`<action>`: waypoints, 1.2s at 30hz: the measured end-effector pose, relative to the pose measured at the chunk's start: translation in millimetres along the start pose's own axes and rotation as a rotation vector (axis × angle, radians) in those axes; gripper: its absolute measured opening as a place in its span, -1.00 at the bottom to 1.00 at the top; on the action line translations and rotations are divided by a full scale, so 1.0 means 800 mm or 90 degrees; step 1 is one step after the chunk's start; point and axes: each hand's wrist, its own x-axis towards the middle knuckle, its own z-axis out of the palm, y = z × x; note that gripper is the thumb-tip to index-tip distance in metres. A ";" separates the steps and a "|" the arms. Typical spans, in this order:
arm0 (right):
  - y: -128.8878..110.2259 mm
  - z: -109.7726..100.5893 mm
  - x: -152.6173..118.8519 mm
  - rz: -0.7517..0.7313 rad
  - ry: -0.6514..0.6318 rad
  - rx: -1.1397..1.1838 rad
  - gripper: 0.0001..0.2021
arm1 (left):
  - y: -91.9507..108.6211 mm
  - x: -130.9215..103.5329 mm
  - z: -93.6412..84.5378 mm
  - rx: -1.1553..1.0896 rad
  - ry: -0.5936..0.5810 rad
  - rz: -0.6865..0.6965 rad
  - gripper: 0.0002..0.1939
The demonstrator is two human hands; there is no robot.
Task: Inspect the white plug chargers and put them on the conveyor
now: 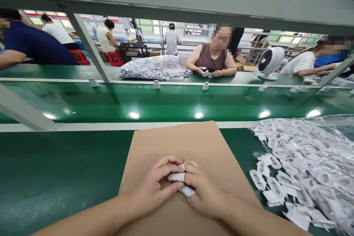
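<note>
Over a brown cardboard sheet (pixel 182 140), my two hands meet at the fingertips. My left hand (pixel 155 182) has its fingers bent and its thumb drawn in, closed around the white finger cots (pixel 177 177) worn on the other hand. My right hand (pixel 206 190) is curled, with covered thumb and fingertips pointing left and touching the left fingers. Whether anything small lies between the right fingers is hidden. Right of the cardboard, many white plastic parts (pixel 301 162) spill from a clear bag.
Beyond a pale rail, a green conveyor belt (pixel 166 99) crosses the view, with several white plugs along its far edge. A metal post (pixel 24 107) stands left. Across it are a bag of parts (pixel 155 67), a white fan (pixel 269 62) and a seated person (pixel 211 57); other people sit around.
</note>
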 end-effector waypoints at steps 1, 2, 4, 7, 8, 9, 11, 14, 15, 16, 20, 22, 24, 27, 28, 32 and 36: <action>-0.001 -0.001 0.000 -0.002 -0.012 -0.009 -0.62 | 0.000 0.000 0.000 -0.002 0.000 0.015 -0.69; -0.002 -0.002 0.000 -0.003 -0.027 -0.023 -0.64 | 0.000 0.000 -0.001 -0.001 -0.004 0.030 -0.64; -0.005 -0.004 -0.001 -0.006 -0.057 -0.059 -0.67 | 0.001 0.000 -0.001 0.021 -0.018 0.066 -0.57; -0.009 -0.004 -0.003 -0.029 -0.074 -0.091 -0.74 | 0.002 -0.001 0.000 0.094 -0.016 0.138 -0.57; -0.010 -0.003 -0.003 -0.035 -0.073 -0.095 -0.76 | 0.002 -0.001 0.001 0.113 -0.010 0.158 -0.59; -0.010 -0.003 -0.004 -0.038 -0.070 -0.096 -0.77 | 0.002 -0.002 0.002 0.124 -0.005 0.173 -0.60; -0.011 -0.002 -0.005 -0.037 -0.068 -0.095 -0.77 | 0.003 -0.002 0.003 0.126 -0.001 0.181 -0.61; -0.009 -0.002 -0.005 -0.040 -0.063 -0.086 -0.75 | 0.004 -0.002 0.004 0.115 -0.001 0.169 -0.61; -0.008 -0.001 -0.005 -0.042 -0.057 -0.083 -0.75 | 0.004 -0.001 0.004 0.112 -0.002 0.166 -0.60; -0.007 -0.001 -0.006 -0.045 -0.052 -0.082 -0.75 | 0.004 -0.001 0.004 0.110 -0.004 0.167 -0.58; -0.005 0.001 -0.006 -0.046 -0.047 -0.095 -0.72 | 0.007 0.001 0.003 0.103 0.019 0.199 -0.56; -0.005 0.001 -0.006 -0.039 -0.058 -0.099 -0.67 | 0.009 0.001 0.003 0.112 0.031 0.209 -0.58; -0.006 0.001 -0.006 -0.035 -0.067 -0.099 -0.63 | 0.011 0.001 0.003 0.125 0.034 0.211 -0.62; -0.006 0.001 -0.006 -0.032 -0.066 -0.107 -0.63 | 0.014 0.002 0.003 0.137 0.043 0.209 -0.66; -0.006 0.001 -0.006 -0.032 -0.065 -0.112 -0.63 | 0.015 0.002 0.003 0.140 0.047 0.209 -0.66; -0.008 0.000 -0.007 -0.024 -0.085 -0.132 -0.66 | 0.019 0.002 0.002 0.151 0.033 0.183 -0.68; -0.010 -0.002 -0.007 -0.015 -0.110 -0.151 -0.66 | 0.027 0.002 0.000 0.150 0.000 0.132 -0.68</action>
